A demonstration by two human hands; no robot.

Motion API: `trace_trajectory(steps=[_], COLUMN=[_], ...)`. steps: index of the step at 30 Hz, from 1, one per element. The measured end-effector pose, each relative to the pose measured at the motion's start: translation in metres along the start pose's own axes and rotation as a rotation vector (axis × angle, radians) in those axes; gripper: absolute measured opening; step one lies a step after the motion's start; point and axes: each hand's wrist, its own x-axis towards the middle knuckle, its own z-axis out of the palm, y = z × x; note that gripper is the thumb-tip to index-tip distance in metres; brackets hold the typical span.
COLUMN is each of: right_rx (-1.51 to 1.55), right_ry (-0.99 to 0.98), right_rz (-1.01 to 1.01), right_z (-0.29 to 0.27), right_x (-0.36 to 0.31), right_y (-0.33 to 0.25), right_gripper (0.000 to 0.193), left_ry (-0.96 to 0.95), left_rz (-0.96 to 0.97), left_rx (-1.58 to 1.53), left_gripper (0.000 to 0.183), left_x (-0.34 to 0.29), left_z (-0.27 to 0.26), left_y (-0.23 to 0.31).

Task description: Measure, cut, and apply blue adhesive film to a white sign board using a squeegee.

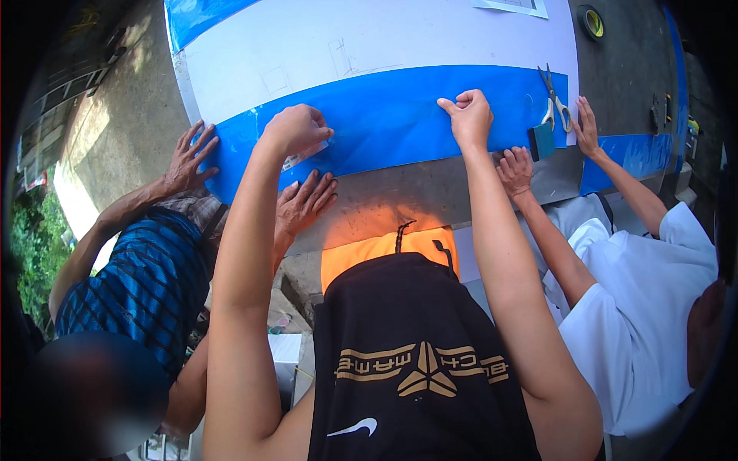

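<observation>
A long blue sheet (384, 115) lies across the near edge of a white board (430, 38). Over its left part hovers my left hand (298, 129), its fingers curled inward. A small, shiny, pale patch (306, 156) shows just below those fingers; I cannot tell whether they touch it. My right hand (470, 119) is above the sheet's right half, fingers bent and thumb pressed to them in a pinch. Anything inside either grip is hidden or too thin to see. Scissors (555, 104) with pale handles lie at the sheet's right end, beside a teal block (542, 142).
At left, a person in a blue striped shirt rests one hand (188, 160) on the sheet's end and another (306, 201) by its near edge. On the right, a person in white has hands (516, 170) near the sheet. A tape roll (591, 23) lies far right.
</observation>
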Motion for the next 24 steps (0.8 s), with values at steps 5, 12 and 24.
trace_trajectory(steps=[5, 12, 24], right_rx=[-0.077, -0.070, -0.551], right_ry=[-0.095, -0.107, 0.183], right_rz=[0.188, -0.213, 0.469], right_z=[-0.006, -0.013, -0.131], right_x=[0.009, -0.005, 0.064], right_y=[-0.015, 0.021, 0.118], right_gripper=[0.044, 0.039, 0.063], left_ry=[-0.012, -0.005, -0.013], left_rz=[0.000, 0.017, 0.028], left_rx=[0.034, 0.002, -0.019], left_gripper=[0.033, 0.034, 0.034], left_x=[0.005, 0.005, 0.004], left_z=[0.003, 0.001, 0.000], left_y=[-0.006, -0.003, -0.008])
